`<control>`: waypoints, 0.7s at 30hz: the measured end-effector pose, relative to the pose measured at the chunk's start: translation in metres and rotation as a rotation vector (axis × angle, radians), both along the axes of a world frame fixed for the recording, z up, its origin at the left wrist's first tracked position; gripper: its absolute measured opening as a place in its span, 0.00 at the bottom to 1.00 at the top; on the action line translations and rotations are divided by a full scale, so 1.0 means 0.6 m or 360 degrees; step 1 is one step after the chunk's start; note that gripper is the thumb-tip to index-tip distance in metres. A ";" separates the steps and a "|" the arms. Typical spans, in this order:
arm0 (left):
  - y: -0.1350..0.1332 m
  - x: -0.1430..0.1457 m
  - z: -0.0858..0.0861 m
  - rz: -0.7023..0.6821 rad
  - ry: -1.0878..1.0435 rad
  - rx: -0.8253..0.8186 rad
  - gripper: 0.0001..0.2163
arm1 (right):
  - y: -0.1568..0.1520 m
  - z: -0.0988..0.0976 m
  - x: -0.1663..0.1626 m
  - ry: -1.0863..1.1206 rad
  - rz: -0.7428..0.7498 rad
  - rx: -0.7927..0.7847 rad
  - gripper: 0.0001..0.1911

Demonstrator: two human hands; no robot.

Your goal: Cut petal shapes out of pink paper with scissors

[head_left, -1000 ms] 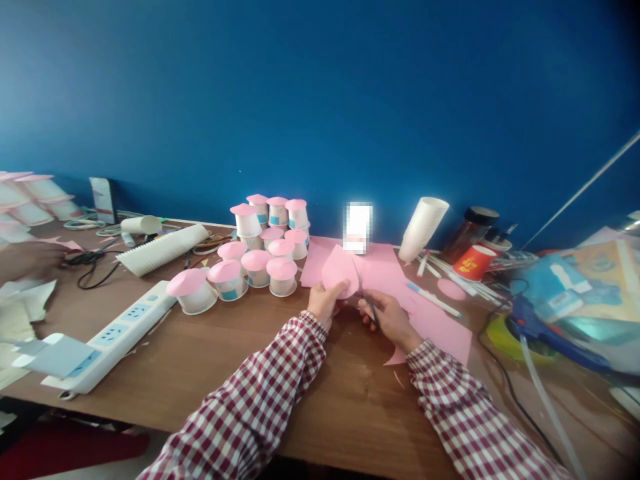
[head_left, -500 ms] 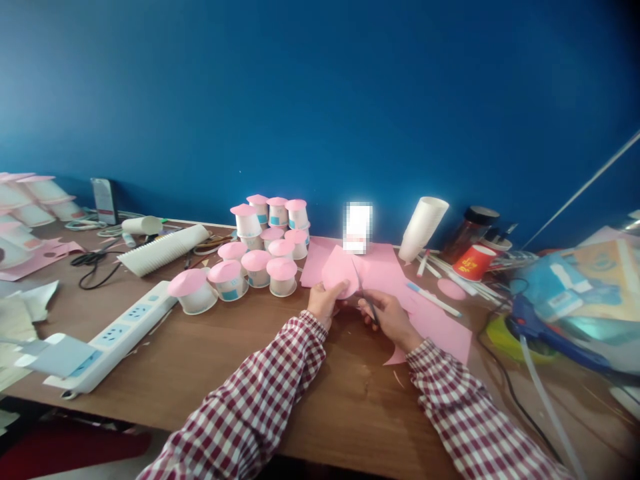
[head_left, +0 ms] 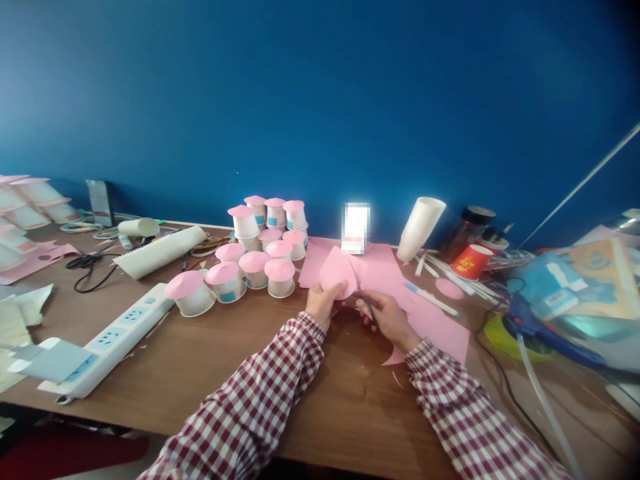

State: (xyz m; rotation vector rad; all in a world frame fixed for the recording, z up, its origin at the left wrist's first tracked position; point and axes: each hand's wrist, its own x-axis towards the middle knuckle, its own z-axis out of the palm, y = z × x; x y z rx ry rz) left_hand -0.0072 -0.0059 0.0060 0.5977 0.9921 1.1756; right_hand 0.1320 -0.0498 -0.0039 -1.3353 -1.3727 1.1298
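Head view: left hand (head_left: 323, 303) pinches a rounded pink paper piece (head_left: 337, 271) above the brown wooden tabletop (head_left: 200, 360); right hand (head_left: 390, 320) grips small dark scissors (head_left: 361, 293), blades at the paper's edge.

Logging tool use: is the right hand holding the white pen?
No, the right hand holds scissors at the pink paper piece in the left hand; the white pen lies on the pink sheet.
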 end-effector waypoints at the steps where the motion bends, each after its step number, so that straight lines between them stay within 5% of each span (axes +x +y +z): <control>1: 0.000 0.000 0.000 -0.0002 -0.0003 0.0001 0.13 | 0.000 0.000 0.000 0.0002 -0.0004 0.0001 0.23; 21: 0.008 -0.001 -0.011 -0.0038 0.0044 -0.0005 0.14 | 0.001 -0.002 0.003 -0.0040 -0.0003 0.0007 0.23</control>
